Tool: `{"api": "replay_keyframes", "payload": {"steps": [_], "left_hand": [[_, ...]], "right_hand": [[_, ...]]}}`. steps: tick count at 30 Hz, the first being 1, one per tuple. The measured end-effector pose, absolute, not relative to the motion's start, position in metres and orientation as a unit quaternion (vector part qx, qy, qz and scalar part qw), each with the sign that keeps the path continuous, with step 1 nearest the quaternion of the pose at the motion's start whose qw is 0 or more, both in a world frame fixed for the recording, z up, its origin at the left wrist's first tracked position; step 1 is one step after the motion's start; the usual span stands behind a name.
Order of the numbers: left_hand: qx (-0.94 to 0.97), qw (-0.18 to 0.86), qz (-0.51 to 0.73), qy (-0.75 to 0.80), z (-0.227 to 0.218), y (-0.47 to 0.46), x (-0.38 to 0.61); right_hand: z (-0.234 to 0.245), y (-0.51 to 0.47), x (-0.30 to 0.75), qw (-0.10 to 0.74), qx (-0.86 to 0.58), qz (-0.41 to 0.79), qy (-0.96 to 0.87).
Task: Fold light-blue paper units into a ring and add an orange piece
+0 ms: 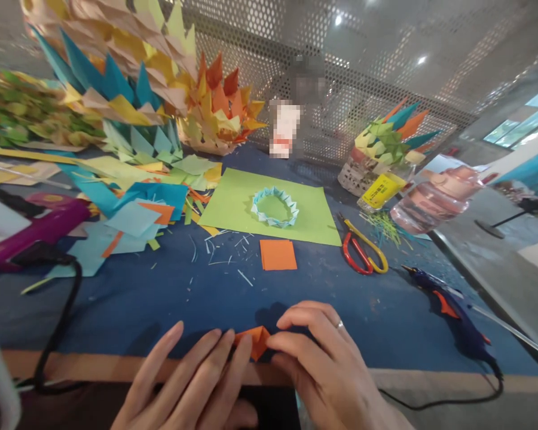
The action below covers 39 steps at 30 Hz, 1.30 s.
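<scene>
A small folded piece of orange paper (256,342) is at the near table edge, between both hands. My left hand (192,376) holds its left side, with the index finger over the paper and the other fingers stretched out; the thumb is partly hidden. From the right, my right hand (325,364), with a ring on one finger, pinches the paper's other side. Beyond the hands lies a short stack of orange paper squares (278,255). Farther back, a ring of folded light-blue paper pieces (275,207) rests on a green sheet (224,206).
Red-and-yellow-handled scissors (363,248) and a dark blue glue gun (451,310) lie right. A purple glue gun (31,233), its cord, and blue paper scraps (132,230) are left. Folded-paper models (130,77), a yellow-labelled container (379,191) and a pink bottle (439,200) stand behind.
</scene>
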<state>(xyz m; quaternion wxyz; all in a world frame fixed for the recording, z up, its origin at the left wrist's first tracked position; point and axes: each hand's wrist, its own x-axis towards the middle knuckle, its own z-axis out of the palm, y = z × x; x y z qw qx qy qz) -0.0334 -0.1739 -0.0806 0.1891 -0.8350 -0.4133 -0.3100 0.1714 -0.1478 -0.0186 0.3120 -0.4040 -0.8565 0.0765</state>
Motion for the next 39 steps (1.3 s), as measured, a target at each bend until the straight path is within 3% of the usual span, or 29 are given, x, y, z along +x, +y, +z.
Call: {"api": "replay_keyframes", "payload": {"steps": [13,20,25,39], "left_hand": [[-0.852,0.135,-0.344,-0.370,-0.061,-0.166,-0.030],[-0.858,0.026,-0.323,-0.399,-0.054,-0.162,-0.030],[-0.845,0.044,-0.347,-0.404,-0.054,-0.161,-0.031],[-0.842,0.043,-0.355,-0.404,-0.050,-0.158,-0.031]], "right_hand": [[-0.009,-0.137,0.166,0.245,-0.351,0.085,-0.900],[-0.009,-0.131,0.168,0.218,-0.332,0.059,-0.916],[-0.007,-0.131,0.167,0.187,-0.290,-0.021,-0.938],[-0.007,-0.130,0.162,0.194,-0.284,-0.015,-0.939]]}}
